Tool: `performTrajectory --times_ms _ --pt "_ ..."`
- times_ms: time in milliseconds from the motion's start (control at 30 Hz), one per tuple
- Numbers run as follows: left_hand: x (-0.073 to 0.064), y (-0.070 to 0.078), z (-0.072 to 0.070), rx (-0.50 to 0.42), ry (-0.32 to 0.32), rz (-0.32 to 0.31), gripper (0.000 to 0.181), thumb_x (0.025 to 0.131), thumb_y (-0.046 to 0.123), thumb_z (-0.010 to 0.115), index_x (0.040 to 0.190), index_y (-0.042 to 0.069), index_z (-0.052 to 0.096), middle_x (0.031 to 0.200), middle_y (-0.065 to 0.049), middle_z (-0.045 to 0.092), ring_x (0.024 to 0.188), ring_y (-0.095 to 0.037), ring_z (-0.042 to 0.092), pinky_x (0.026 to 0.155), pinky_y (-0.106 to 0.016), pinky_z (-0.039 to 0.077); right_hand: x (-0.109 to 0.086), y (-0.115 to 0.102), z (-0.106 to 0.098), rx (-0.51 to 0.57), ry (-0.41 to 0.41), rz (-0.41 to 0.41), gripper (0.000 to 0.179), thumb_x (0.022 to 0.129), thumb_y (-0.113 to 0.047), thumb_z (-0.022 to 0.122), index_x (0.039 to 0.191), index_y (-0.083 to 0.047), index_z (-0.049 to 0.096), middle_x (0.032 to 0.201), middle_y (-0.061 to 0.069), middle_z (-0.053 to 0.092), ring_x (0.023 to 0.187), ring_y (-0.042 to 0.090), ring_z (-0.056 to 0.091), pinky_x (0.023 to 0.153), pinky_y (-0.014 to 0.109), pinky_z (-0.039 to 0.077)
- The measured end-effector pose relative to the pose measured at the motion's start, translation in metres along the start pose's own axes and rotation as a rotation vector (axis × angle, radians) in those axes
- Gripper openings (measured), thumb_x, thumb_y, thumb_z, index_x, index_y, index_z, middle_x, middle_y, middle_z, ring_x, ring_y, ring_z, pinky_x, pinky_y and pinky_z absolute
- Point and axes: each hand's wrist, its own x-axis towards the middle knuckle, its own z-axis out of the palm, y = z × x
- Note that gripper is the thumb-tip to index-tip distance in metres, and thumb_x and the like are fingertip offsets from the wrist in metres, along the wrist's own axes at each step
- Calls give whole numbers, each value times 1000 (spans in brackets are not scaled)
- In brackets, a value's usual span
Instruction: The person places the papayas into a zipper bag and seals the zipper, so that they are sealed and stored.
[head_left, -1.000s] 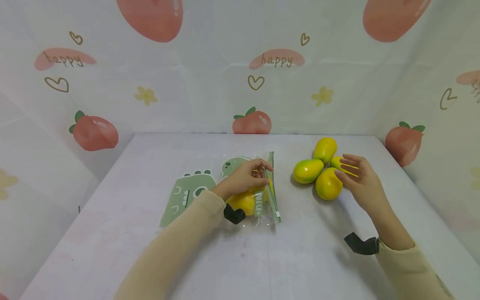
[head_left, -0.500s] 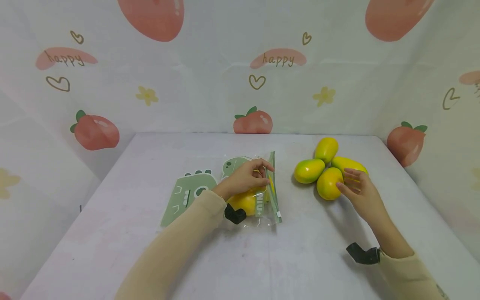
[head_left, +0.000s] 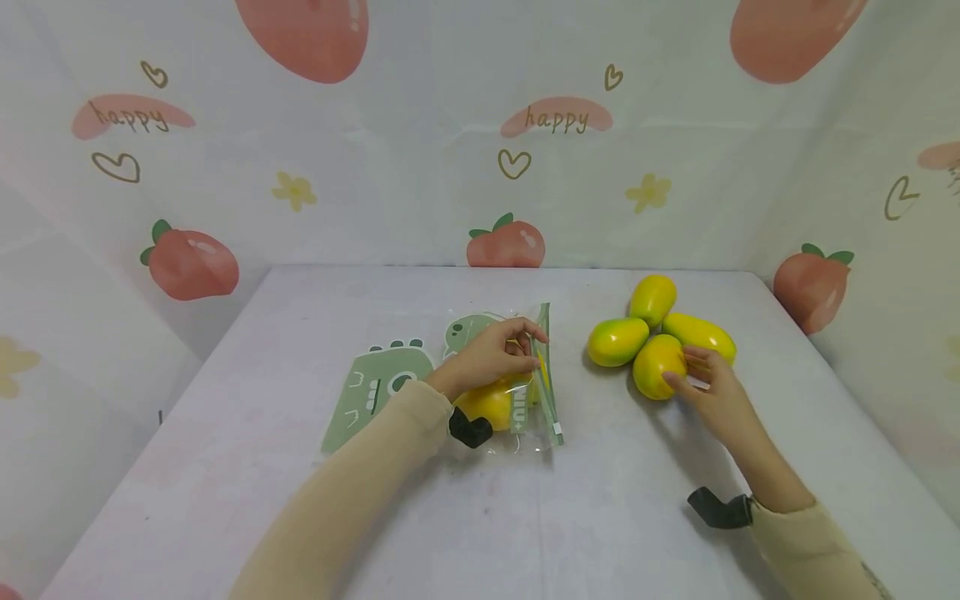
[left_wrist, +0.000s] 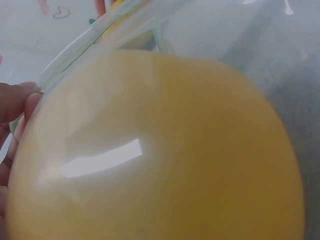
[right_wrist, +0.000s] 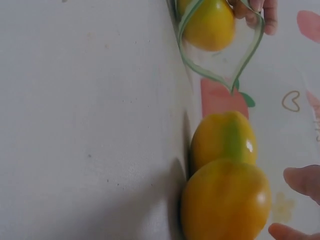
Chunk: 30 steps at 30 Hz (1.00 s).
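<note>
With thumb and fingers, my left hand pinches the upper side of a clear zip bag at its green-edged mouth, which gapes toward the right. Inside the bag lies a yellow mango, filling most of the left wrist view. My right hand is at the right side of the nearest loose mango, thumb and fingers spread. In the right wrist view a gap shows between those fingertips and that mango; whether any finger touches it is unclear.
Other loose mangoes touch the near one: one at left, one behind, one at right. Green cartoon prints spread left of the mango in the bag, partly under my left sleeve. A patterned cloth walls the table.
My right hand has come down and left, from over the right mango to the side of the nearest one. The left hand keeps its hold on the bag.
</note>
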Motion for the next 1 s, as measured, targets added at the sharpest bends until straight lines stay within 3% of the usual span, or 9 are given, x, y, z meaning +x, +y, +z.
performTrajectory --times_ms 600,1000 --pt "-1 1 1 -12 8 -8 35 90 6 67 123 3 57 90 -6 50 72 -18 55 71 -22 50 13 -2 7 -108 -61 14 85 97 -33 59 143 20 13 140 44 25 127 53 33 105 65 27" --pt "0 -1 0 -19 10 -8 35 90 6 67 123 3 56 90 -6 49 73 -18 57 72 -23 52 13 1 7 -97 -59 33 86 95 -31 61 145 18 10 140 42 27 125 52 34 103 65 28"
